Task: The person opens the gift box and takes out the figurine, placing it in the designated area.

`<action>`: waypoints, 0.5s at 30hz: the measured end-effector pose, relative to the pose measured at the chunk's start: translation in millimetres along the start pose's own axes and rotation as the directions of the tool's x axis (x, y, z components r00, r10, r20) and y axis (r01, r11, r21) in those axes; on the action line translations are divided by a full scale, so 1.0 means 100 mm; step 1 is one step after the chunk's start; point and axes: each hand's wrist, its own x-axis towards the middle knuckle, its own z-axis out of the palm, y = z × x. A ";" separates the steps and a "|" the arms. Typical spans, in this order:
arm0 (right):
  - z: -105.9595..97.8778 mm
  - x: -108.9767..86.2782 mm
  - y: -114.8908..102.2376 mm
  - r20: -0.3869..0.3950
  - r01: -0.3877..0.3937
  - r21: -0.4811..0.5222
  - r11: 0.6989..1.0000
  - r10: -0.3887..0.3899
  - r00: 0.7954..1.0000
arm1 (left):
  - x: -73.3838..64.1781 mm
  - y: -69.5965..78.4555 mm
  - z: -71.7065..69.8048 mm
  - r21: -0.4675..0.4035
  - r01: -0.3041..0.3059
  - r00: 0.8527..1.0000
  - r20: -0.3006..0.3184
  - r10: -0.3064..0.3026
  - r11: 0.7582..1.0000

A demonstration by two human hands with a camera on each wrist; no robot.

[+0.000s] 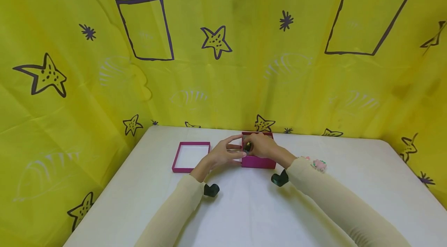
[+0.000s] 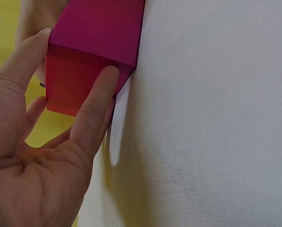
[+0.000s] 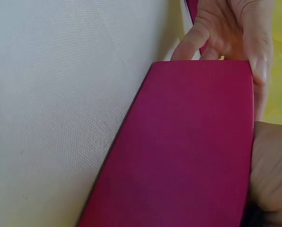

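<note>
A magenta lidless box (image 1: 259,162) stands toward the far side of the table. My left hand (image 1: 223,153) is at its left end, fingers spread and fairly straight. In the left wrist view, one fingertip lies against the end wall (image 2: 77,80) and another digit touches the top corner. My right hand (image 1: 262,146) reaches over the rim into the box, fingers bent round a small dark object with a yellow spot (image 1: 247,146). A tiny yellow tip (image 3: 222,57) shows above the box edge in the right wrist view. Most of the box's inside is hidden by the right hand.
Left of the box lies a shallow magenta-rimmed lid (image 1: 191,170) with its white inside up. A pink and green floral piece (image 1: 319,165) lies on the white table (image 1: 244,216), beside the right sleeve. A yellow patterned curtain (image 1: 237,84) borders the table.
</note>
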 end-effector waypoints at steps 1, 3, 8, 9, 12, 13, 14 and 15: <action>0.00 0.00 0.00 0.000 0.000 0.009 1.000 0.000 1.000 | 0.00 0.00 0.00 0.003 0.001 1.000 0.000 -0.001 1.000; 0.01 0.01 0.02 0.002 0.000 0.024 1.000 0.000 1.000 | 0.00 0.00 0.00 0.000 0.001 1.000 0.003 -0.001 1.000; 0.01 0.01 0.04 0.006 -0.002 0.050 0.999 0.002 1.000 | -0.01 0.01 0.00 -0.011 -0.002 1.000 0.009 0.003 1.000; 0.01 0.02 0.04 0.005 -0.001 0.051 0.999 0.000 1.000 | -0.01 0.01 0.00 -0.013 -0.004 1.000 0.010 0.004 1.000; 0.02 0.02 0.05 0.003 0.008 0.052 0.999 -0.008 1.000 | -0.01 0.00 0.00 -0.023 -0.006 1.000 0.013 0.006 1.000; 0.02 0.02 0.05 0.003 0.010 0.052 0.999 -0.010 1.000 | -0.01 0.00 0.00 -0.024 -0.006 1.000 0.014 0.006 1.000; 0.02 0.02 0.04 0.004 0.011 0.053 0.999 -0.011 1.000 | 0.00 0.00 0.00 -0.024 -0.006 1.000 0.015 0.007 1.000; 0.01 0.02 0.04 0.004 0.010 0.054 0.998 -0.010 1.000 | 0.00 0.00 0.00 -0.020 -0.008 1.000 0.014 0.008 1.000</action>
